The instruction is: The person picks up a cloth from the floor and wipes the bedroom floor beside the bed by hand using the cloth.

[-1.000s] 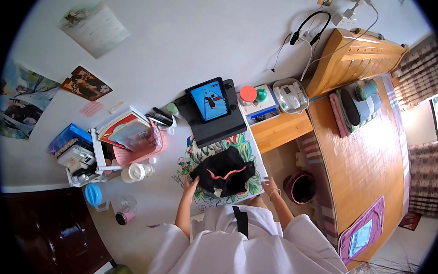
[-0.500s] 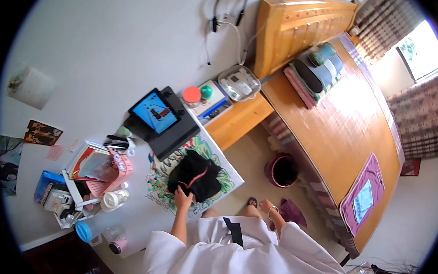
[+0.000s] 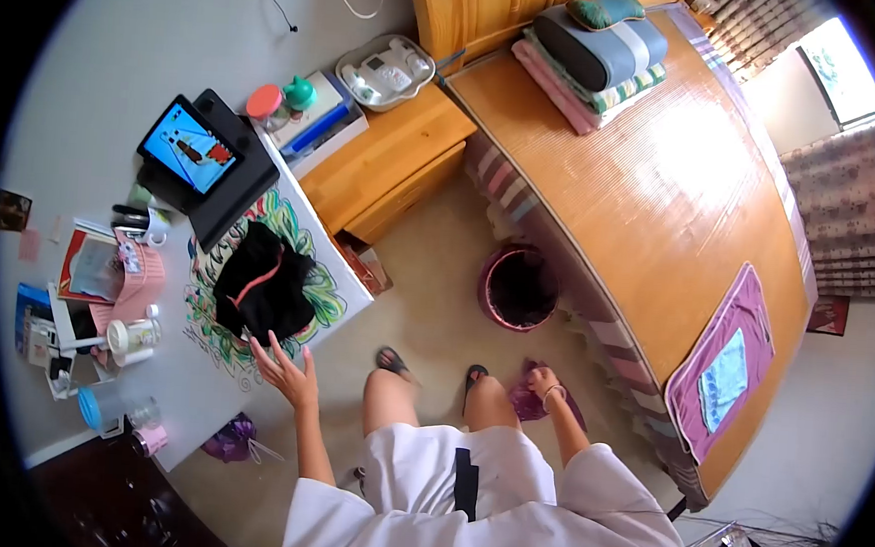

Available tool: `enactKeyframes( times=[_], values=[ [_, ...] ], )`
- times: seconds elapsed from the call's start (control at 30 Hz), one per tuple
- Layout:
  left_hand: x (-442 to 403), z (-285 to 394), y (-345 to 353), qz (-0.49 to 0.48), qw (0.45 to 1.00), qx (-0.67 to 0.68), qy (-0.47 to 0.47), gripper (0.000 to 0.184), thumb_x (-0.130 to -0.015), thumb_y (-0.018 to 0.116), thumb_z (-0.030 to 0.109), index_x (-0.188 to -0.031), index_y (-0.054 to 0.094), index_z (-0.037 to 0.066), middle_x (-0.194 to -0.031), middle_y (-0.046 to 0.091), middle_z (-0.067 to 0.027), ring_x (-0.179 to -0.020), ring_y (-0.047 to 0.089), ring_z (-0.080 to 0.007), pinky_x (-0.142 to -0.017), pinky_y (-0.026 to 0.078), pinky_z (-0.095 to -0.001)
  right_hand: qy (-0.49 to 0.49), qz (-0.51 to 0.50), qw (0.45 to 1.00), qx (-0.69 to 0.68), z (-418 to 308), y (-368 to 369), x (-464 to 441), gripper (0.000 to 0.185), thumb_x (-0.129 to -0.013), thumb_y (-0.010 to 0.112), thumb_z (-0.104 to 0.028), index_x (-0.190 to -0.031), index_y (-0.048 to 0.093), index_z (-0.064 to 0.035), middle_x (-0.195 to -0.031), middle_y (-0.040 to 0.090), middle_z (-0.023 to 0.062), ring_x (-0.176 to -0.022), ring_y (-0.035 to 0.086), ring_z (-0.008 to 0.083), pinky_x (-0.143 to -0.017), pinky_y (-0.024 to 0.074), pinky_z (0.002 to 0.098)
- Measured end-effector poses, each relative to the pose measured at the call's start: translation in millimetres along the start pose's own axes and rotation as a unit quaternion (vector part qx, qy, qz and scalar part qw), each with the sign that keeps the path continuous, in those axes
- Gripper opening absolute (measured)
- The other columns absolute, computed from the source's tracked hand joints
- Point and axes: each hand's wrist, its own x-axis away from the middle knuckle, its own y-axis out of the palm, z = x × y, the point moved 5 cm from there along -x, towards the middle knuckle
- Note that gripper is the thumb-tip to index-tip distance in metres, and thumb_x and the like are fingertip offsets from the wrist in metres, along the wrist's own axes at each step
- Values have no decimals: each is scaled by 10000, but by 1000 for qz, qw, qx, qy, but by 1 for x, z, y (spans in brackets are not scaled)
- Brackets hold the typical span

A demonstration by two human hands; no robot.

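Observation:
A black cloth bundle with a red-pink strip [image 3: 265, 281] lies on the colourfully drawn-on corner of the white table. Just off its lower edge, my left hand [image 3: 289, 373] is open, fingers spread, holding nothing. My right hand [image 3: 545, 381], with a bracelet at the wrist, hangs beside my right leg with loosely bent fingers and nothing visible in it. Behind that hand in the view is a purple plastic bag [image 3: 562, 407] by the floor. Beyond the cloth, a tablet [image 3: 193, 148] in a dark case stands with its screen lit.
A waste bin [image 3: 519, 289] stands between the wooden cabinet [image 3: 394, 161] and the bed [image 3: 601, 213]. On the table's left are a pink basket [image 3: 139, 280], a white lidded jar [image 3: 133, 337] and a blue-lidded clear container [image 3: 114, 406]. Another purple bag [image 3: 231, 439] hangs near the table's edge.
My left hand has let go of the black cloth and drawn back with fingers spread. The view has turned, so the table sits further left. The cloth remains on the table.

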Motion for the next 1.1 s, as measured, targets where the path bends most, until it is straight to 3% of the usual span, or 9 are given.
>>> enactKeyframes(
  times=[0.17, 0.37, 0.5, 0.57, 0.63, 0.77, 0.87, 0.93, 1.1],
  values=[
    [37, -28, 55, 11, 999, -52, 0, 618, -725, 557, 335, -1247, 316, 109, -1299, 235, -162, -1177, 262, -326, -922, 234, -471, 38, 4, 994, -99, 16, -16, -72, 384, -797, 461, -314, -1006, 450, 7, -726, 559, 117, -573, 547, 183, -435, 406, 289],
    [39, -39, 69, 247, 958, -124, 82, 464, -684, 543, 20, -1112, 475, 185, -1114, 471, -102, -968, 480, -298, -791, 373, -400, 65, 125, 976, -165, 24, 1, -183, 539, -776, 492, -372, -1182, 295, -76, -865, 531, 174, -582, 576, 225, -442, 491, 328],
    [41, -41, 74, 311, 941, -104, 86, 458, -677, 519, -9, -1091, 491, 184, -1097, 473, -104, -927, 490, -287, -764, 380, -390, -122, 130, 963, -202, 54, 14, -299, 617, -786, 446, -210, -1307, 127, -123, -1091, 434, 201, -781, 553, 280, -516, 513, 346],
    [43, -39, 69, 281, 953, -95, 62, 432, -688, 521, 2, -1079, 505, 185, -1090, 454, -113, -925, 474, -290, -776, 372, -391, -249, 170, 916, -266, 63, -5, -359, 469, -736, 457, -203, -1178, 353, -86, -933, 506, 133, -737, 546, 256, -523, 528, 374],
    [45, -41, 71, 307, 949, -50, 44, 435, -683, 525, 6, -1076, 514, 194, -1081, 436, -117, -927, 457, -296, -790, 361, -393, -207, 84, 946, -234, 22, -13, -299, 542, -756, 439, -180, -1245, 274, -14, -1099, 446, 178, -893, 492, 266, -784, 429, 334],
    [49, -42, 68, 301, 952, -17, 52, 474, -659, 532, 9, -1091, 512, 204, -1006, 435, -111, -902, 455, -280, -790, 357, -383, -344, 149, 919, 119, -104, -74, -206, 396, -772, 430, -130, -1138, 405, 20, -997, 527, 129, -904, 489, 216, -778, 399, 320],
    [52, -40, 66, 298, 953, -4, 51, 492, -650, 533, 5, -1109, 491, 177, -1009, 421, -121, -903, 449, -279, -795, 357, -398, -488, -83, 855, -157, -206, -117, -202, 481, -787, 527, -258, -1165, 395, 9, -1072, 500, 117, -973, 469, 187, -789, 394, 295],
    [64, -36, 65, 281, 958, 41, 41, 527, -662, 570, 60, -1160, 429, 158, -1085, 391, -141, -1017, 389, -312, -859, 314, -411, -567, -93, 814, 91, -295, -132, -101, 440, -790, 487, -166, -1174, 383, 20, -1133, 459, 101, -1020, 438, 194, -860, 357, 307],
    [121, -15, 14, 258, 886, 385, 6, 628, -703, 612, 215, -1236, 309, 79, -1246, 302, -157, -1176, 252, -335, -942, 234, -416, -673, -266, 687, 61, -445, -76, 192, 357, -756, 459, -93, -1095, 461, 21, -1023, 521, 87, -949, 475, 162, -884, 325, 266]
  ],
)
